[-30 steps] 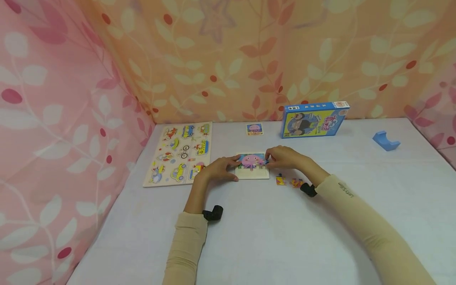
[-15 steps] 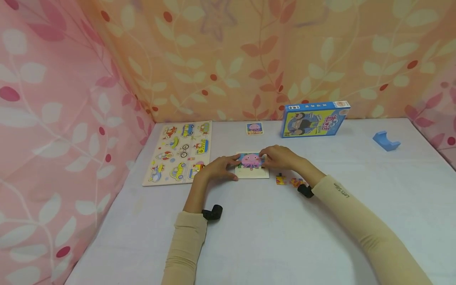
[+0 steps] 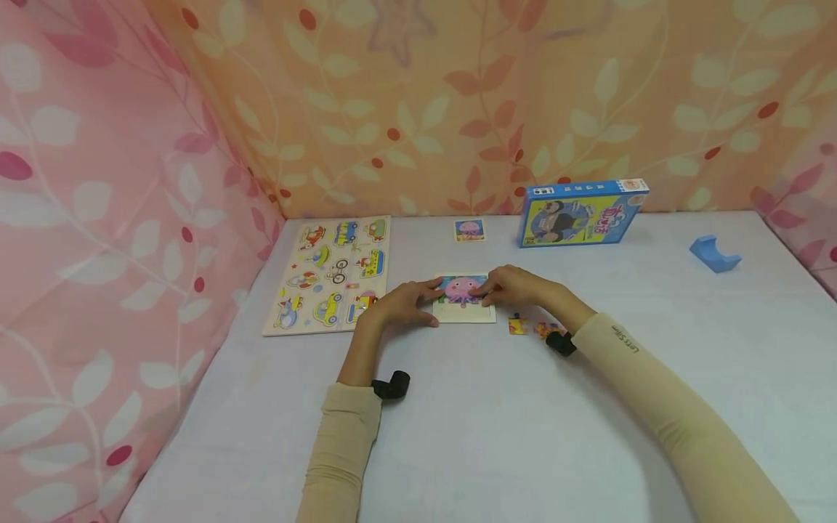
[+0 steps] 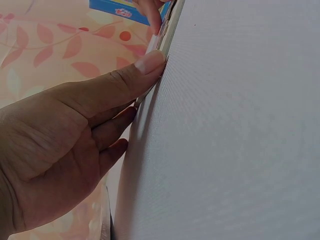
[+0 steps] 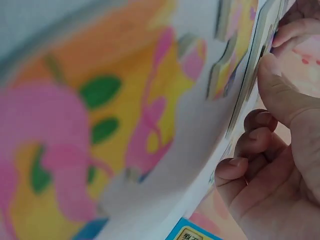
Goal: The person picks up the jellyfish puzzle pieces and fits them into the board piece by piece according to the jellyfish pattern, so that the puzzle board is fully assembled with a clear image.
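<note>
The puzzle board (image 3: 464, 314) lay flat at the middle of the frame on the white-covered counter (image 3: 471, 421), squarely between the person's hands, where both could get at it easily. A pink octopus (image 3: 461, 285) filled its upper part; the strip below was bare cream.

The left hand (image 3: 404, 301) was spread along the board's left side, thumb at the lower corner, forefinger at the upper part, probably to keep it from sliding. The right hand (image 3: 516, 285) came in from the opposite side with its forefinger pressing on the picture and its thumb close by, as if to seat a piece flat; I saw nothing pinched between them.

Two groups of yellow-and-pink pieces, one nearer (image 3: 518, 325) and one by the right wrist (image 3: 544, 329), lay just below that hand, apart from the board, handy for the right hand to reach.

Toward the upper middle lay a small card (image 3: 469, 230) with the same octopus, likely kept in sight as a pattern. A blue box (image 3: 582, 214) stood on edge at upper right, a blue stand (image 3: 715, 254) farther right, and a vehicle board (image 3: 327, 276) left of centre, seemingly set aside to leave working room.
</note>
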Motion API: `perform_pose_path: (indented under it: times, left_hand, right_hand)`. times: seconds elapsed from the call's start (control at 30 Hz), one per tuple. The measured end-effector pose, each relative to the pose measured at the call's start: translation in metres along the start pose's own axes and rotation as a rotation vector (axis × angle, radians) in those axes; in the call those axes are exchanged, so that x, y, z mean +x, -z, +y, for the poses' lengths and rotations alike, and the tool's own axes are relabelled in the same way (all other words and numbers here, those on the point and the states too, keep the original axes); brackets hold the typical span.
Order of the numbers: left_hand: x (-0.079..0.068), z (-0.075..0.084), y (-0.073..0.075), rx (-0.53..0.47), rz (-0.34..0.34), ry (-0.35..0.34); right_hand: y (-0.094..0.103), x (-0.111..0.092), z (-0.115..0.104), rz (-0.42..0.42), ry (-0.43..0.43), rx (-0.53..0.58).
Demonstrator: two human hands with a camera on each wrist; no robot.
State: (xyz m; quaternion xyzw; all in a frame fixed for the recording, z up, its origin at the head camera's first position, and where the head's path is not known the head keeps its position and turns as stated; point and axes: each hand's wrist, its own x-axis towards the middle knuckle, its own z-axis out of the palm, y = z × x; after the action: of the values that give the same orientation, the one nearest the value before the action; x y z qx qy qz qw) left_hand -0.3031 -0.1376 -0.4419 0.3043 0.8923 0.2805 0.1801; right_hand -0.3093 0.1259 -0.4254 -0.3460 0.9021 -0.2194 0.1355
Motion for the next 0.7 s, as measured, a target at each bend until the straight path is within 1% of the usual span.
perform_pose_path:
  times: [0.1, 0.17, 0.3, 0.4, 0.5, 0.6, 0.7]
  left_hand:
    - [0.000, 0.000, 0.000, 0.002, -0.004, 0.003]
    - [0.000, 0.000, 0.001, 0.005, -0.005, 0.004]
    - [0.001, 0.003, 0.002, 0.009, -0.003, -0.003]
    - [0.002, 0.003, 0.002, 0.006, 0.001, -0.010]
    - [0.002, 0.000, 0.001, -0.004, 0.010, -0.010]
    - [0.001, -0.003, -0.001, -0.024, 0.022, -0.006]
    - [-0.001, -0.003, -0.001, -0.043, 0.028, 0.004]
  right_hand:
    - [0.002, 0.001, 0.005, -0.029, -0.001, 0.027]
    - [0.003, 0.002, 0.005, -0.033, -0.029, 0.014]
    - [0.005, 0.002, 0.003, -0.027, -0.128, -0.025]
    - [0.006, 0.002, 0.001, -0.027, -0.181, -0.012]
    - [0.004, 0.001, -0.002, -0.011, -0.194, -0.003]
    - [0.003, 0.000, -0.007, 0.025, -0.183, -0.063]
    - [0.004, -0.005, -0.009, 0.078, -0.182, -0.110]
